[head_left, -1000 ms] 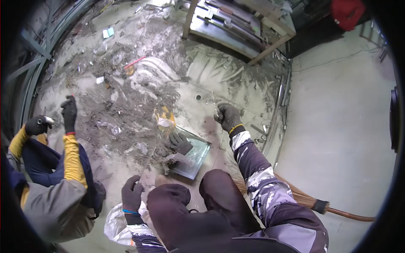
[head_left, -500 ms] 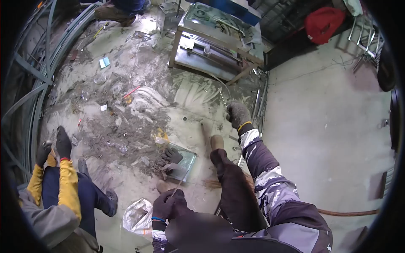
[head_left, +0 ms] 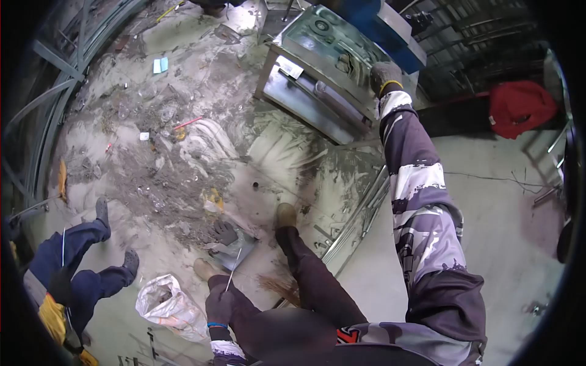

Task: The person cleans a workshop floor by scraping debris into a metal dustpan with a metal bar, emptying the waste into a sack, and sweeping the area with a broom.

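My left hand (head_left: 220, 305), in a dark glove with a blue band at the wrist, is closed around a thin rod (head_left: 233, 269) that points up and forward. My right hand (head_left: 386, 74), in a grey glove with a yellow cuff, is stretched far forward to the right edge of the workbench (head_left: 326, 36). Its fingers are mostly hidden from me, and whether it holds anything does not show. On the floor between my feet, a loose dark glove (head_left: 224, 232) lies at a flat, shiny sheet (head_left: 247, 247).
A white sack (head_left: 171, 305) stands left of my leg, and broom bristles (head_left: 281, 290) lie between my legs. A person in blue trousers (head_left: 73, 244) sits at the left. Metal strips (head_left: 351, 226) lie right of my foot; debris (head_left: 152, 177) covers the floor ahead.
My right hand has moved forward and up from above the floor to the workbench. My left hand keeps the rod. The person at left has shifted, and my view has turned.
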A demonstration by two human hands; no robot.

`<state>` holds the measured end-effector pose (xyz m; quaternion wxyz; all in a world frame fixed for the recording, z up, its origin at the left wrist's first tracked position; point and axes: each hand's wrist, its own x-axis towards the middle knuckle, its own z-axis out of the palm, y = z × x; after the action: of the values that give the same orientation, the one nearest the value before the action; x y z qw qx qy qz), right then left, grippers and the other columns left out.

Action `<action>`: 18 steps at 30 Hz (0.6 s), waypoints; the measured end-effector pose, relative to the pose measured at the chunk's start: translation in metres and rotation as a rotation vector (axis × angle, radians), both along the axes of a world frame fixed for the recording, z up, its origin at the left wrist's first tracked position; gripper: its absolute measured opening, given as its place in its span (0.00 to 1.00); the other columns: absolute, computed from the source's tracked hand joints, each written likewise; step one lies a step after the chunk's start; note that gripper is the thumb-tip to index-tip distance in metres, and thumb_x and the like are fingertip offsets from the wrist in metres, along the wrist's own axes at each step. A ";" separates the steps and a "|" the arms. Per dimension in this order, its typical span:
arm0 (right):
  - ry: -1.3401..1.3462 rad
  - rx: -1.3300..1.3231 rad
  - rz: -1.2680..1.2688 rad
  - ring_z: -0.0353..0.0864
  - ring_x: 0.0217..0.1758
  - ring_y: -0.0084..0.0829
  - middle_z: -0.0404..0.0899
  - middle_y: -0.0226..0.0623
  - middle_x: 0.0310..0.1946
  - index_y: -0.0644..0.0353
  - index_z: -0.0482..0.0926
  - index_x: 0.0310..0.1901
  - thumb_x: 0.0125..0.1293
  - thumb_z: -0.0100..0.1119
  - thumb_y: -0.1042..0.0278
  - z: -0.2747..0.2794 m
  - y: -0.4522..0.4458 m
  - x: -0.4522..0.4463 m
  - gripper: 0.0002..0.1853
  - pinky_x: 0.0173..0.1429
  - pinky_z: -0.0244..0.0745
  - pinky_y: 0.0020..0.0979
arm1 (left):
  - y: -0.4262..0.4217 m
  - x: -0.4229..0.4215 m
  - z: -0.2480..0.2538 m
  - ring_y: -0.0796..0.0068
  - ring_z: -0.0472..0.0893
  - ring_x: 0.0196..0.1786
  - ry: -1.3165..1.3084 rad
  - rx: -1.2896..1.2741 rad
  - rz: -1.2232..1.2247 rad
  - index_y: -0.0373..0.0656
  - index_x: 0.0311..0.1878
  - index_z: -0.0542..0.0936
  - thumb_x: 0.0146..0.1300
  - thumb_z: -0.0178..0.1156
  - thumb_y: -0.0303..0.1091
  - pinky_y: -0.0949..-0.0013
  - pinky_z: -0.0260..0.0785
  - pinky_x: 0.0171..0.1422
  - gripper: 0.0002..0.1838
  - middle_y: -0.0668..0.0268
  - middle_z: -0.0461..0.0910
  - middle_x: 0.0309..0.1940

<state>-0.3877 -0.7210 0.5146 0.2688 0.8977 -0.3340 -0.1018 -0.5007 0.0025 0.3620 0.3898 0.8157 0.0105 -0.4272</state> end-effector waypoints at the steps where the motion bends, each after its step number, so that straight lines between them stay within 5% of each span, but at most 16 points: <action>1: -0.045 -0.070 0.081 0.84 0.47 0.45 0.85 0.46 0.40 0.56 0.86 0.36 0.53 0.60 0.69 -0.015 -0.023 -0.005 0.10 0.51 0.78 0.38 | -0.011 -0.007 -0.001 0.64 0.83 0.39 -0.074 -0.037 -0.017 0.37 0.45 0.82 0.56 0.59 0.34 0.64 0.74 0.47 0.15 0.57 0.84 0.35; 5: -0.556 0.238 -0.323 0.82 0.51 0.45 0.84 0.45 0.44 0.53 0.86 0.41 0.51 0.60 0.70 -0.042 -0.090 -0.014 0.14 0.55 0.77 0.35 | -0.068 -0.017 0.014 0.64 0.83 0.38 -0.211 -0.080 -0.112 0.38 0.46 0.82 0.56 0.59 0.34 0.64 0.74 0.46 0.16 0.56 0.84 0.35; 7: -0.285 0.432 -0.092 0.78 0.58 0.44 0.82 0.43 0.49 0.48 0.85 0.47 0.51 0.59 0.72 0.004 -0.061 -0.010 0.19 0.61 0.74 0.33 | -0.084 -0.021 0.016 0.63 0.83 0.37 -0.107 -0.045 -0.147 0.38 0.47 0.82 0.55 0.60 0.35 0.63 0.74 0.46 0.17 0.55 0.84 0.35; 8: -0.064 0.190 0.076 0.75 0.62 0.43 0.81 0.40 0.50 0.44 0.82 0.52 0.50 0.58 0.74 0.025 -0.035 -0.009 0.25 0.64 0.71 0.33 | -0.089 -0.022 0.017 0.63 0.83 0.37 -0.110 -0.040 -0.146 0.38 0.47 0.82 0.55 0.60 0.35 0.63 0.74 0.46 0.17 0.55 0.84 0.35; 11: -0.061 0.121 0.189 0.73 0.64 0.44 0.82 0.38 0.48 0.44 0.80 0.55 0.49 0.60 0.74 0.009 -0.062 -0.007 0.27 0.67 0.68 0.33 | -0.098 -0.021 0.023 0.62 0.83 0.36 -0.055 -0.016 -0.124 0.39 0.47 0.82 0.55 0.60 0.36 0.63 0.74 0.46 0.17 0.54 0.84 0.35; 12: -0.472 0.346 0.198 0.82 0.49 0.38 0.83 0.38 0.41 0.48 0.81 0.51 0.53 0.59 0.73 -0.001 -0.063 -0.008 0.21 0.55 0.78 0.32 | -0.099 -0.020 0.024 0.61 0.83 0.37 -0.099 0.003 -0.158 0.39 0.47 0.82 0.55 0.60 0.36 0.62 0.74 0.46 0.17 0.54 0.84 0.35; 13: -0.471 0.350 0.195 0.82 0.49 0.38 0.83 0.38 0.41 0.48 0.81 0.51 0.53 0.59 0.73 -0.003 -0.067 -0.010 0.21 0.55 0.78 0.32 | -0.099 -0.020 0.025 0.59 0.83 0.37 -0.142 0.022 -0.190 0.39 0.47 0.82 0.55 0.60 0.36 0.60 0.74 0.46 0.17 0.53 0.84 0.35; 15: -1.027 1.071 -0.384 0.79 0.26 0.28 0.80 0.35 0.30 0.55 0.80 0.44 0.62 0.55 0.68 0.005 -0.059 -0.004 0.10 0.33 0.80 0.28 | -0.094 -0.019 0.026 0.57 0.83 0.38 -0.123 0.035 -0.179 0.39 0.46 0.82 0.56 0.59 0.37 0.59 0.74 0.48 0.17 0.52 0.83 0.35; 16: -1.610 1.465 -0.709 0.65 0.14 0.19 0.75 0.31 0.23 0.59 0.79 0.38 0.68 0.51 0.65 0.021 -0.029 0.000 0.09 0.19 0.68 0.20 | -0.091 -0.018 0.025 0.55 0.83 0.40 -0.110 0.036 -0.168 0.39 0.46 0.82 0.56 0.59 0.38 0.58 0.74 0.49 0.17 0.52 0.83 0.36; 18: -1.701 1.602 -0.616 0.66 0.14 0.20 0.75 0.31 0.23 0.59 0.79 0.37 0.69 0.50 0.64 0.039 0.020 -0.011 0.10 0.19 0.67 0.20 | -0.073 -0.025 0.004 0.53 0.82 0.42 -0.121 0.035 -0.155 0.39 0.46 0.82 0.57 0.57 0.38 0.57 0.73 0.51 0.17 0.51 0.83 0.38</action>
<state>-0.3987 -0.7007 0.5539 -0.7052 0.4723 -0.4464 0.2834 -0.5257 -0.0701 0.3660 0.3410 0.8451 -0.0688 -0.4061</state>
